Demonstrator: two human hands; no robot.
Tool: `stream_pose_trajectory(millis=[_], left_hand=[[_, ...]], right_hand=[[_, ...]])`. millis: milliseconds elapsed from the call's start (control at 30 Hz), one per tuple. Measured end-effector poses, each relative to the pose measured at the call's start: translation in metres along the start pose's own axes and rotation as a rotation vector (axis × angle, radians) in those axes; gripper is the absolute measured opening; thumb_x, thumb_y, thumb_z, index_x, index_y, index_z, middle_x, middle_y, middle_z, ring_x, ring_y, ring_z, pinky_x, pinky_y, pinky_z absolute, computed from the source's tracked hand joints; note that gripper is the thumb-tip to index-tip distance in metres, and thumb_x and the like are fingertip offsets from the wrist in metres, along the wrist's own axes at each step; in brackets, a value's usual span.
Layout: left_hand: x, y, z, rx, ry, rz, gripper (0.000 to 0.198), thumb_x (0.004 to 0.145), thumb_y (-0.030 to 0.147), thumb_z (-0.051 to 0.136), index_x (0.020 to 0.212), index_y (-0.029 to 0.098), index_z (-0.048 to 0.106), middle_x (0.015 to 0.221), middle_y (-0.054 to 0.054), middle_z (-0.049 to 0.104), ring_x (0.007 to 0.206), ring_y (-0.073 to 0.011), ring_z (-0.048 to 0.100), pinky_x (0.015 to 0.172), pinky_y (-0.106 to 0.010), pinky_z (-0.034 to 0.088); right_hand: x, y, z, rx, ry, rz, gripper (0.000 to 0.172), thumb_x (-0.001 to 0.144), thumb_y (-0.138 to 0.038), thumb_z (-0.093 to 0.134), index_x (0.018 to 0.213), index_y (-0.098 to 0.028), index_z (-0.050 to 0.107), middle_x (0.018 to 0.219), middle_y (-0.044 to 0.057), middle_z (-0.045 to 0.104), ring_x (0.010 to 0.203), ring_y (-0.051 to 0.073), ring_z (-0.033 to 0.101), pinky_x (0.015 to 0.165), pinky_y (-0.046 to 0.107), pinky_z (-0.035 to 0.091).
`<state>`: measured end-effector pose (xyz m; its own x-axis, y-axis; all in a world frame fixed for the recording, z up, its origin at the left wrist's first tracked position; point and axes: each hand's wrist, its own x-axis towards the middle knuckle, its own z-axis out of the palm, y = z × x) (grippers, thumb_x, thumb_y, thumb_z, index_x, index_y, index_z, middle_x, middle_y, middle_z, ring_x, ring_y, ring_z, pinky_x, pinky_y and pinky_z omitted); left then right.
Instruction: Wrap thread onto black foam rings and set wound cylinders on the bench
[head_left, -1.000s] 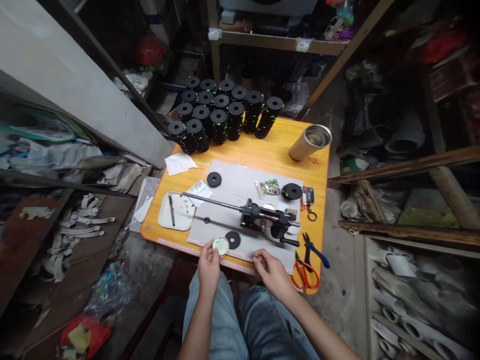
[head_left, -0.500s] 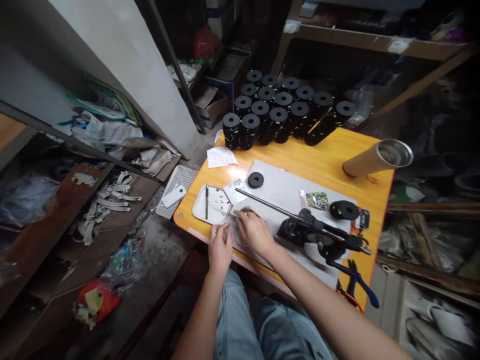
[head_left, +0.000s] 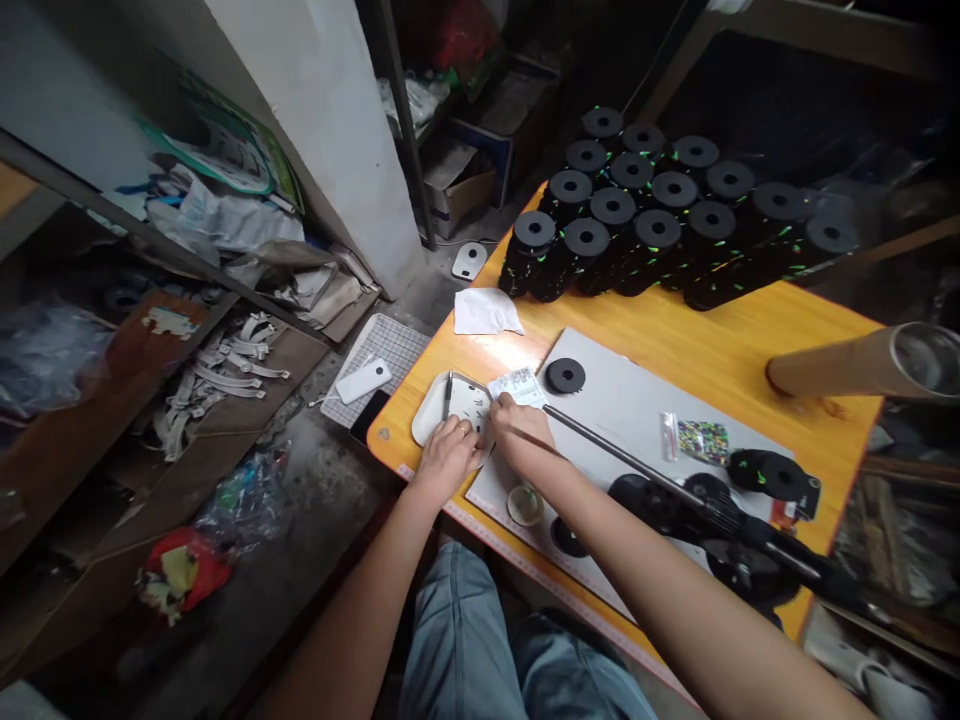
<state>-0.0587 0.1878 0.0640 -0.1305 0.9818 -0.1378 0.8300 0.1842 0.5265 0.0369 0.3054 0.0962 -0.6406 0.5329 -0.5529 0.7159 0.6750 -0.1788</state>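
My left hand [head_left: 448,455] is at the near edge of a small white tray [head_left: 424,415], its fingers curled and close together. Whatever they may grip is hidden. On the tray lie a black pen [head_left: 448,392] and several tiny dark pieces [head_left: 478,404]. Just right of the tray is my right hand [head_left: 519,432], fingers pinched beside a printed paper slip [head_left: 517,386]. What sits in that pinch is too small to make out. A small round clear dish [head_left: 525,505] stands below my right wrist, next to a black disc partly behind the forearm.
Several black foam rolls with coloured flecks [head_left: 656,230] stand at the back. A black rod on a geared device [head_left: 637,462] crosses the grey board [head_left: 600,365]. Nearby are a foam ring [head_left: 565,376], a bag of colourful bits [head_left: 702,441] and a cardboard tube [head_left: 832,368].
The view has swung left, shifting the table rightward. Both hands have moved up to the tray, my left hand onto its near edge. The clear dish has come into plain sight.
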Motion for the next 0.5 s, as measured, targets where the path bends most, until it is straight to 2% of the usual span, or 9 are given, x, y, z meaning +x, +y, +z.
stream_pose_trajectory(millis=[133, 333, 500], left_hand=[[-0.001, -0.002, 0.004, -0.028, 0.021, -0.022, 0.028, 0.092, 0.032, 0.059, 0.117, 0.018, 0.061, 0.12, -0.01, 0.063, 0.101, -0.0231, 0.063, 0.085, -0.045, 0.055], [-0.001, 0.0, 0.01, -0.103, 0.124, -0.191, 0.027, 0.093, 0.03, 0.058, 0.116, 0.017, 0.061, 0.117, -0.009, 0.064, 0.097, -0.0215, 0.064, 0.083, -0.042, 0.056], [0.005, 0.006, 0.018, -0.137, 0.119, -0.263, 0.028, 0.093, 0.031, 0.058, 0.117, 0.017, 0.06, 0.116, -0.009, 0.064, 0.095, -0.021, 0.065, 0.081, -0.042, 0.056]], right_hand=[[0.003, -0.002, 0.003, -0.021, -0.007, 0.002, 0.031, 0.095, -0.032, 0.059, 0.121, -0.015, 0.058, 0.12, 0.009, 0.061, 0.099, 0.021, 0.064, 0.083, 0.041, 0.056], [0.002, 0.001, 0.003, -0.012, 0.014, -0.014, 0.03, 0.095, -0.031, 0.059, 0.12, -0.015, 0.058, 0.118, 0.009, 0.062, 0.097, 0.021, 0.065, 0.081, 0.04, 0.056], [-0.005, 0.005, -0.005, 0.032, 0.056, -0.03, 0.031, 0.095, -0.032, 0.059, 0.121, -0.016, 0.058, 0.119, 0.009, 0.062, 0.097, 0.021, 0.064, 0.081, 0.04, 0.056]])
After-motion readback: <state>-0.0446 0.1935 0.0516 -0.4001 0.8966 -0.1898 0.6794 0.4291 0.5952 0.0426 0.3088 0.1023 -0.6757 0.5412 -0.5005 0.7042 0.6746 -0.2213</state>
